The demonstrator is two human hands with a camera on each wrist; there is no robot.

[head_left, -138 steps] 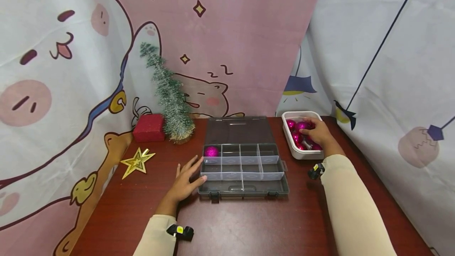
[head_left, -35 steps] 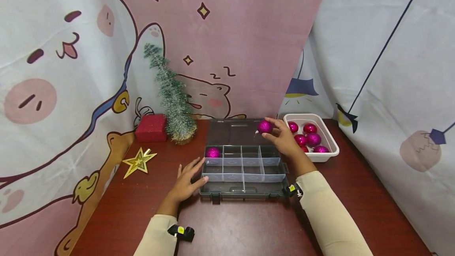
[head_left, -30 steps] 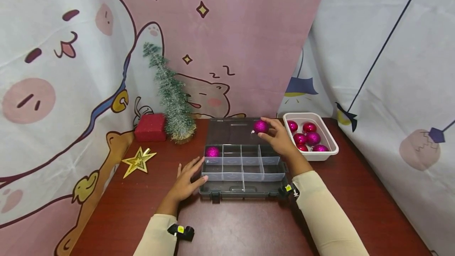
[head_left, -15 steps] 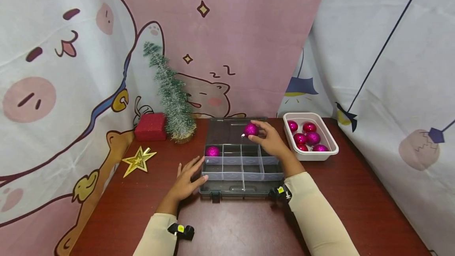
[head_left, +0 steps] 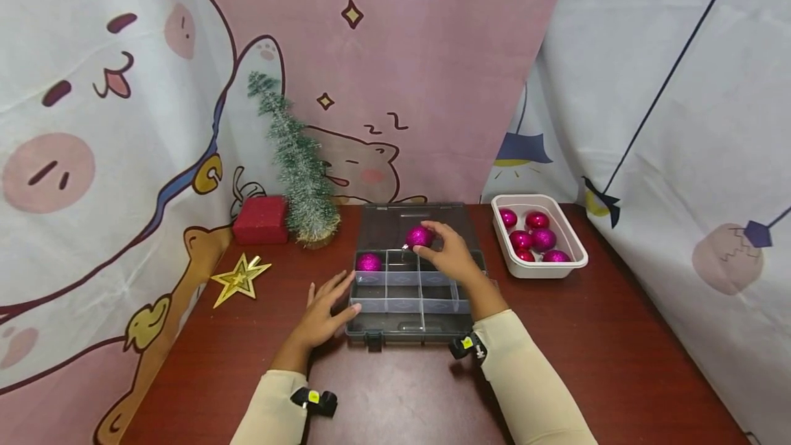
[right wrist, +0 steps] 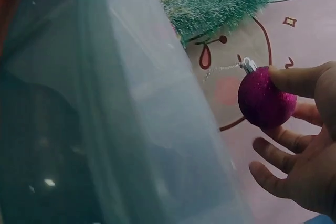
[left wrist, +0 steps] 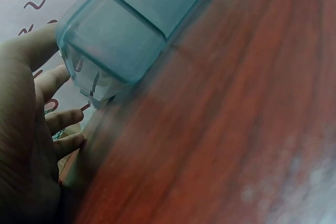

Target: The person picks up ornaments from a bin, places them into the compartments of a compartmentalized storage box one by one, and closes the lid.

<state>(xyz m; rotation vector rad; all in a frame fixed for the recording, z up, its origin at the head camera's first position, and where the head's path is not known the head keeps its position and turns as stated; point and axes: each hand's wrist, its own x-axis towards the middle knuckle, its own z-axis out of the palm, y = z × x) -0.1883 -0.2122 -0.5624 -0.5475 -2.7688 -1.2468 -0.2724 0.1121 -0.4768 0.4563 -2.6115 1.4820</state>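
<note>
Between thumb and fingers, my right hand pinches a glittery magenta Christmas bauble, its silver cap and thread pointing left. The bauble is over the back row of a divided plastic organizer box, whose dark lid lies folded back. A similar glitter bauble sits in the back left compartment. My left hand rests against the box's left side with fingers spread; the left wrist view shows its fingers along the clear wall.
At right stands a white tub of shiny and glittery baubles. On the left are a gold star, a red box and a small frosted tree. Printed cloth hangs behind and on both sides.
My right hand has taken a glitter bauble out of the white tub and carried it left to above the organizer's back row. My left hand stays in place.
</note>
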